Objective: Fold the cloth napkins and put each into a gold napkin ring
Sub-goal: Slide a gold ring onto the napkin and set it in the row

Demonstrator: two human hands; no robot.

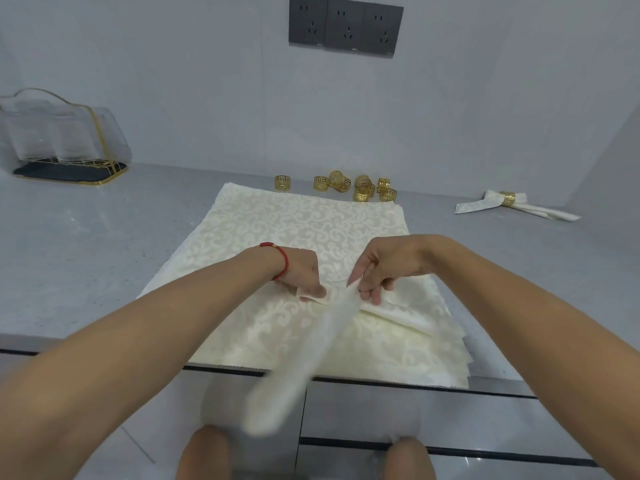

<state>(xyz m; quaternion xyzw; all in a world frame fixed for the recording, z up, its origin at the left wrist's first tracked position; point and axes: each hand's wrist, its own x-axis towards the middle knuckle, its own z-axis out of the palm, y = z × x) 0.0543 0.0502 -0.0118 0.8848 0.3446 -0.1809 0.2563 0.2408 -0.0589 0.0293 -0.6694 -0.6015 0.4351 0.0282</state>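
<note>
A stack of cream patterned napkins (pixel 277 230) lies flat on the grey counter (pixel 86 237). On top of it, one napkin is gathered into a long narrow strip (pixel 304 358) that hangs blurred over the counter's front edge. My left hand (pixel 301 271) pinches the strip's upper end, and my right hand (pixel 384 268) grips it just beside, fingers curled down. Several gold napkin rings (pixel 349 186) sit behind the stack near the wall. A finished napkin in a gold ring (pixel 509 199) lies at the right.
A clear holder with gold trim (pixel 59 136) stands at the back left on a dark base. Dark wall sockets (pixel 346 26) are above. Drawer fronts (pixel 415 414) run below the counter edge, and my knees show at the bottom.
</note>
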